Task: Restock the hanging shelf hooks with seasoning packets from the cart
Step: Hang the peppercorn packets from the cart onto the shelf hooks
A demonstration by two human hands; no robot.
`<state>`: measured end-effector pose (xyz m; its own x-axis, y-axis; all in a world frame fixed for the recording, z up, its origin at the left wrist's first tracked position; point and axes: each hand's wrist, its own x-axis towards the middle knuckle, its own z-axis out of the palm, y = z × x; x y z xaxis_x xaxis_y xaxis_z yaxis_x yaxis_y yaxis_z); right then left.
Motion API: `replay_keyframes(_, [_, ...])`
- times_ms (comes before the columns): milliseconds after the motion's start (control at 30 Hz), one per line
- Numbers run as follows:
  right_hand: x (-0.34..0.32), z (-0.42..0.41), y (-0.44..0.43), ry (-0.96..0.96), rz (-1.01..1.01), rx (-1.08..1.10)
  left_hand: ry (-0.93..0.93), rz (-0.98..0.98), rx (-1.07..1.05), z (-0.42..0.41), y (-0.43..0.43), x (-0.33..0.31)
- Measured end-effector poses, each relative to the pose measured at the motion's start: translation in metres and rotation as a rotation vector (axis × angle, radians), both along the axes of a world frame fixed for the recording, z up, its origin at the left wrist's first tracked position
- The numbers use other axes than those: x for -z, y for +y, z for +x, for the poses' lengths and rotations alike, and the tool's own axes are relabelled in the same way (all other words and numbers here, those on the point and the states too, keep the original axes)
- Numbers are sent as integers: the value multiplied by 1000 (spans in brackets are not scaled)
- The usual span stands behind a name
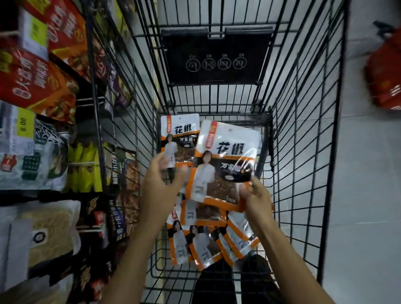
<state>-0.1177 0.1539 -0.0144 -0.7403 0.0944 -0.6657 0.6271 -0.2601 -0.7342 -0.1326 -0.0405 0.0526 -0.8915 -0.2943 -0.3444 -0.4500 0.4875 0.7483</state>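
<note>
Two white-and-orange seasoning packets are lifted over the black wire cart (301,159). My left hand (163,182) pinches the lower edge of the smaller-looking left packet (179,138). The right packet (224,163) overlaps it, and my right hand (257,196) grips its lower right corner. Several more of the same packets (207,237) lie in a loose pile on the cart floor, just beneath my hands. The shelf hooks are not clearly visible among the hanging goods on the left.
Shelving on the left carries hanging red-orange bags (33,80), green-white packets (28,158) and pale bags (23,234), close to the cart side. A black folded seat flap (213,62) stands at the cart's far end. Red bags (399,70) lie on grey floor, right.
</note>
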Motion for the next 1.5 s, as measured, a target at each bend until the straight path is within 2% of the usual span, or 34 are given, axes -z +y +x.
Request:
replay_keyframes(67, [-2, 5, -6, -34, -149, -98, -221, 291, 22, -5, 2, 21])
replay_keyframes(133, [6, 6, -13, -112, -217, -157, -332, 429, -16, -4, -8, 39])
replay_keyframes(200, [15, 4, -17, -147, -243, -214, -355, 499, -131, -2, -23, 53])
replay_keyframes(300, [37, -5, -23, -97, -194, -243, -372, 473, -240, 0, -37, 67])
replay_keyframes(333, [48, -11, -26, -86, -98, -207, -374, 442, -264, 0, -40, 70])
replay_keyframes(433, [89, -33, -30, -120, 361, -161, -337, 386, -296, 0, -44, 79])
replay_keyframes(533, [124, -50, -35, -176, 558, -251, -227, 352, -288, -2, -46, 85])
replay_keyframes(733, [159, -70, -57, -302, 618, -326, -130, 337, -326, -4, -47, 92])
replay_keyframes(867, [164, -72, -65, -258, 679, -314, -74, 295, -318, -3, -49, 91])
replay_keyframes(1000, [161, -70, -63, -220, 636, -97, -47, 290, -313, -2, -49, 92])
replay_keyframes(1133, [151, -64, -42, -186, 723, 146, -60, 300, -330, 0, -44, 93])
replay_keyframes(1200, [148, -61, -27, -156, 695, 216, -68, 316, -325, 1, -40, 94])
replay_keyframes(1267, [149, -57, -14, -148, 578, 261, -84, 334, -325, 2, -35, 95])
replay_keyframes(1400, [151, -53, -7, -346, 123, 388, -106, 342, -358, 2, -28, 100])
replay_keyframes(1500, [148, -54, -9, -398, -64, 411, -103, 358, -386, 2, -24, 100])
